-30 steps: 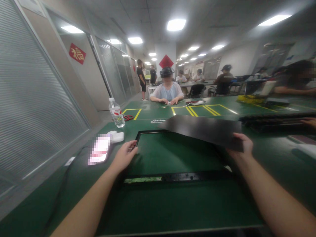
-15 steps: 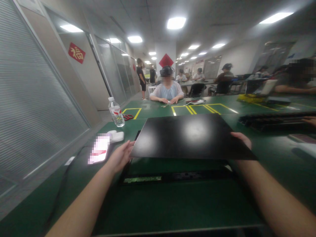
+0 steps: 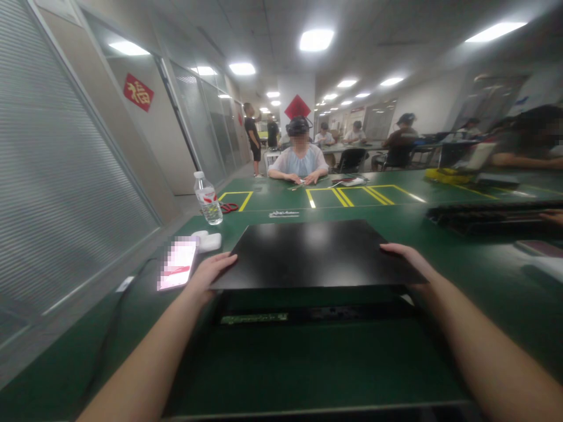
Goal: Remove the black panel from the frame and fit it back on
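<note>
A flat, glossy black panel (image 3: 303,255) is held level above the green table between my two hands. My left hand (image 3: 213,272) grips its left edge, thumb on top and the other fingers mostly hidden beneath. On the opposite edge, my right hand (image 3: 409,261) grips it the same way, with its thumb on the upper face. Below the panel lies a dark frame-like piece with a black bar (image 3: 334,312) and a green strip that looks like a circuit board (image 3: 254,318). The panel covers the far part of that piece.
Left of the panel are a lit phone (image 3: 178,264), a white case (image 3: 210,241), a water bottle (image 3: 207,199) and red-handled scissors (image 3: 229,207). A person (image 3: 299,158) sits across the green table (image 3: 475,281). Long black parts (image 3: 488,215) lie at right, near another person's hand.
The panel has shifted left and tilted flatter, its far edge coming lower and nearer to me. My right hand has moved left with it, and its thumb now shows on top.
</note>
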Demonstrator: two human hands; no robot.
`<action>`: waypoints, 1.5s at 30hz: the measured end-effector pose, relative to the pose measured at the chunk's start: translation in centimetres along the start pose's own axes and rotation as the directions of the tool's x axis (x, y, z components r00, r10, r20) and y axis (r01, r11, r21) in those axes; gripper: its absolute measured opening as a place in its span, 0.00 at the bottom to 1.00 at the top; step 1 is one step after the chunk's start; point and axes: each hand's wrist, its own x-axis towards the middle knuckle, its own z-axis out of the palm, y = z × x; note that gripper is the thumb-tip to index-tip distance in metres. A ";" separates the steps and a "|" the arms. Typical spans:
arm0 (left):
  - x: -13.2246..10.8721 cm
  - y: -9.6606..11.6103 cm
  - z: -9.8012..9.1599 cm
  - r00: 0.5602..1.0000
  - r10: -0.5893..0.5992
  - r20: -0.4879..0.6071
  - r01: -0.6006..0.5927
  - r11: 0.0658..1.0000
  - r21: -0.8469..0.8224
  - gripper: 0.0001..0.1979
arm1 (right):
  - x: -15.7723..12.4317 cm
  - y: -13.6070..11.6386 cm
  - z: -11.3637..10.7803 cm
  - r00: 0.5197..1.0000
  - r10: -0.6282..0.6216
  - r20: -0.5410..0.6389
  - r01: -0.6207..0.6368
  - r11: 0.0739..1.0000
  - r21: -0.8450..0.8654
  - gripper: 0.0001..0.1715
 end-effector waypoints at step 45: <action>-1.1 0.9 0.5 0.993 0.110 -0.041 -0.113 0.991 -0.073 0.08 | 1.2 0.5 0.0 0.974 -0.220 -0.045 0.152 0.794 -0.589 0.18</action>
